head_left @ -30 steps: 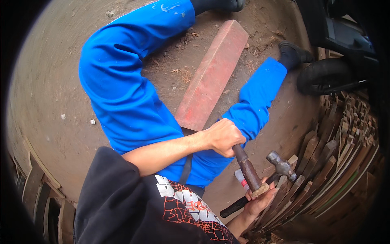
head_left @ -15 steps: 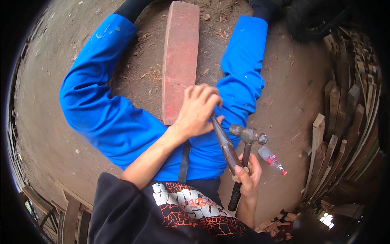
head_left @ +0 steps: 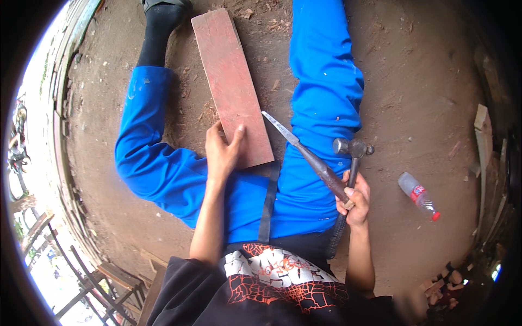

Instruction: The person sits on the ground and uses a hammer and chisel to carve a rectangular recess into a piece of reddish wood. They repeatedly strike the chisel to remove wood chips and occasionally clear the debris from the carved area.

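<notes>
A reddish wooden block [head_left: 231, 81], long and flat-faced, lies on the ground between my legs, tilted to the left at its far end. My left hand [head_left: 222, 152] grips its near left edge, thumb on the upper face and fingers partly hidden over the side. In my right hand [head_left: 356, 204] are two tools together. One is a chisel [head_left: 315, 162] with a dark wooden handle, its bright blade pointing up and left and its tip close to the block's right edge. The other is a ball-peen hammer [head_left: 350, 146], head up, its black grip hanging below my fingers.
A clear plastic bottle [head_left: 417, 195] with a red cap lies on the dirt to the right. Timber pieces [head_left: 483, 141] stand at the far right, and wood scraps [head_left: 446, 285] lie lower right. A wooden frame [head_left: 117, 276] stands lower left. My blue-trousered legs flank the block.
My left hand has left the chisel blade and taken hold of the block's near end. The block now slants leftward with its broad face up. The right hand still holds both tools.
</notes>
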`<state>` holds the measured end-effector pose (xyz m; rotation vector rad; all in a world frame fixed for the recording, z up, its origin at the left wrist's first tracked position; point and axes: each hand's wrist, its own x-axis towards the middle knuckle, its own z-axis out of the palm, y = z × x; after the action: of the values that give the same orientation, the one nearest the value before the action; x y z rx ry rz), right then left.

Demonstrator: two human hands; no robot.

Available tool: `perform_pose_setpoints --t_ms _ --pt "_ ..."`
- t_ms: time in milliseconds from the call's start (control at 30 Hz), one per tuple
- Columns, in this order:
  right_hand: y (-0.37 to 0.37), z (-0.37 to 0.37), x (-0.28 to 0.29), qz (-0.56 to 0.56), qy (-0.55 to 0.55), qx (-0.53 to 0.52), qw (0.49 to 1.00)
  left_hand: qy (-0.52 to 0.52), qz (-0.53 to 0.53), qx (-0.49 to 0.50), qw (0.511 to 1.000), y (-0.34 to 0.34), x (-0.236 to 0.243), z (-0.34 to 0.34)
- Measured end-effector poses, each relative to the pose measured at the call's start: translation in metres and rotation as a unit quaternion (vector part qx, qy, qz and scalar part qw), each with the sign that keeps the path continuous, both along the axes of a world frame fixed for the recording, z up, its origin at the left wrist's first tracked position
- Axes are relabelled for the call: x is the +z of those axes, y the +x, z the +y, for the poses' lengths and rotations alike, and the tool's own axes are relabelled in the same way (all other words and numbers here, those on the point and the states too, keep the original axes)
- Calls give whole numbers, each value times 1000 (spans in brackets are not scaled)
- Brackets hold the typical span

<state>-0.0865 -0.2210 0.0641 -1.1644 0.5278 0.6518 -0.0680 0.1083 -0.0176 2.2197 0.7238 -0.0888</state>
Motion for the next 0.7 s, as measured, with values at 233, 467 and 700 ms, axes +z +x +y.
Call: perform_pose_setpoints --t_ms 233,467,700 --pt "6 -10 -26 13 114 -28 993 100 49 -36 993 16 -2 -14" --pt "9 -15 -35 11 142 -19 990 88 102 -4 991 30 11 3" --pt "11 -17 -39 9 166 -9 986 -69 142 47 986 38 6 22"
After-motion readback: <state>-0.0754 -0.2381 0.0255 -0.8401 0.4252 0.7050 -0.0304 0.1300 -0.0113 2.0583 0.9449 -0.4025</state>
